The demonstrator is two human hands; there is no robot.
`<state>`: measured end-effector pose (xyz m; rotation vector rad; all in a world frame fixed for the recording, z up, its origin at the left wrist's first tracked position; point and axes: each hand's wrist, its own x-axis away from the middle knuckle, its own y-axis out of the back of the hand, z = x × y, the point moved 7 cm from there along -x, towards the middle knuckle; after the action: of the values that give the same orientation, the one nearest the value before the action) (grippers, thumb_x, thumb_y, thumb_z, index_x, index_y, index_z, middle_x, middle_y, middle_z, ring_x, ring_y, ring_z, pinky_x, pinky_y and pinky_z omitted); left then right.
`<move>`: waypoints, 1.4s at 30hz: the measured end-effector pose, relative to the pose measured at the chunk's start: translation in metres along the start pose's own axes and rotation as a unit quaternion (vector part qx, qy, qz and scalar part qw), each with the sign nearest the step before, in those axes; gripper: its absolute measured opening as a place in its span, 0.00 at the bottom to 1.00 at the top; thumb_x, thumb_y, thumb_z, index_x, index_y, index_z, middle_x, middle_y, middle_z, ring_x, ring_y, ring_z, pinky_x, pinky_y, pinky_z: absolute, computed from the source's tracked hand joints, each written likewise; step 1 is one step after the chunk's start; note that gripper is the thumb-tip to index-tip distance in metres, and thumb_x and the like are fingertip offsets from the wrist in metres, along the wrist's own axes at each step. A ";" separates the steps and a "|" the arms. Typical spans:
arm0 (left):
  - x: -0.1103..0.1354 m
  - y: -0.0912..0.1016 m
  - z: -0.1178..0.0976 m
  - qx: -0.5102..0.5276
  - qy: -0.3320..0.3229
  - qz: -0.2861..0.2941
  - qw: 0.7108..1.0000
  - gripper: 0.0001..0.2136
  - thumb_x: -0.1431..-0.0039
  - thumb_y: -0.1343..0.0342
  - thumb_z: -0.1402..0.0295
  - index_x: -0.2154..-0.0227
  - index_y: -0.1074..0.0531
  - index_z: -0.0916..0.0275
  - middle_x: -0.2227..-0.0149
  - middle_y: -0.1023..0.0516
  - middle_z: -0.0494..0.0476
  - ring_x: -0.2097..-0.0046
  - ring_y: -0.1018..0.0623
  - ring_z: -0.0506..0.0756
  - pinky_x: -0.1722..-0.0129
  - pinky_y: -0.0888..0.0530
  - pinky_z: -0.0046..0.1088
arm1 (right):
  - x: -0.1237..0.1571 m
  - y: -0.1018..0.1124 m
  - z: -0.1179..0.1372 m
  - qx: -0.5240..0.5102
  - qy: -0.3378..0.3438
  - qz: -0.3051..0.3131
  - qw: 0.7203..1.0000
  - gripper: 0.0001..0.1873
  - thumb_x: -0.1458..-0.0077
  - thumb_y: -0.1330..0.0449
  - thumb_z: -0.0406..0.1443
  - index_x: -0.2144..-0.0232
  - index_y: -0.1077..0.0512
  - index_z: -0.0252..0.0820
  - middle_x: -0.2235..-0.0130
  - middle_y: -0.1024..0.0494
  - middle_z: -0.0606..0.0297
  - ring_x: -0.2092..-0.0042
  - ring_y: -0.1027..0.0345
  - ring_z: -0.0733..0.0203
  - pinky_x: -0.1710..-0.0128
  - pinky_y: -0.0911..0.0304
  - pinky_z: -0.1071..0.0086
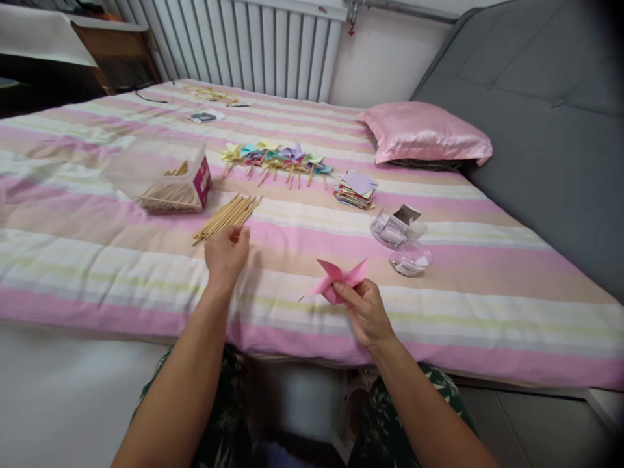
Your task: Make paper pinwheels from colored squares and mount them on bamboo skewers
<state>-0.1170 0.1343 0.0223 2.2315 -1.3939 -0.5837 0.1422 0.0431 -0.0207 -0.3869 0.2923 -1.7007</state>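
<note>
My right hand (370,312) pinches a pink paper pinwheel (336,281) between thumb and fingers, above the near edge of the bed. The pinwheel's folded blades point outward, and no stick shows on it. Close by the pile of thin wooden sticks (231,214), my left hand (227,255) is curled closed at the near end of the pile. Whatever its fingertips grip, if anything, is hidden from me. Beyond the sticks lies a row of finished pinwheels on sticks (280,159) in yellow, blue, purple and green. A stack of coloured paper squares (355,188) is to the right.
A clear plastic box (156,175) with more sticks stands at left on the striped bedspread (292,227). Two small clear containers (409,259) with packets sit at right. Farther back are a pink pillow (426,133), the grey headboard (536,117) and a radiator (253,49).
</note>
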 end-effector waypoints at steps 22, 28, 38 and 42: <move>-0.057 0.028 0.041 -0.276 0.082 -0.143 0.947 0.14 0.52 0.43 0.63 0.64 0.22 0.65 0.63 0.22 0.72 0.62 0.24 0.67 0.67 0.33 0.41 | 0.003 -0.005 0.001 0.021 0.000 0.038 0.999 0.10 0.61 0.32 0.39 0.77 0.26 0.39 0.76 0.26 0.66 0.71 0.35 0.64 0.69 0.38 0.70; -0.048 0.038 0.026 -0.245 0.047 -0.176 0.952 0.14 0.49 0.46 0.64 0.61 0.22 0.62 0.63 0.22 0.68 0.62 0.25 0.66 0.67 0.34 0.40 | 0.002 -0.004 0.000 0.006 -0.008 0.034 0.999 0.09 0.61 0.31 0.38 0.76 0.25 0.39 0.74 0.24 0.66 0.70 0.33 0.63 0.68 0.37 0.70; 0.002 -0.003 -0.007 -0.034 -0.126 0.106 0.986 0.09 0.58 0.38 0.62 0.72 0.19 0.58 0.74 0.20 0.56 0.71 0.25 0.56 0.69 0.32 0.29 | -0.008 0.017 0.023 -0.093 0.001 -0.013 0.996 0.08 0.64 0.31 0.36 0.78 0.26 0.42 0.76 0.25 0.70 0.72 0.32 0.66 0.69 0.37 0.72; 0.020 -0.023 -0.009 -0.041 -0.154 0.238 0.958 0.08 0.58 0.38 0.62 0.75 0.19 0.58 0.72 0.19 0.57 0.70 0.24 0.58 0.71 0.32 0.29 | -0.011 0.025 0.030 -0.144 -0.003 -0.021 0.989 0.09 0.65 0.31 0.33 0.77 0.26 0.44 0.75 0.23 0.72 0.72 0.31 0.67 0.70 0.35 0.73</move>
<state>-0.0876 0.1268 0.0139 1.6934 -1.9415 -0.8170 0.1783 0.0507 -0.0047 -0.6144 0.5326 -1.7007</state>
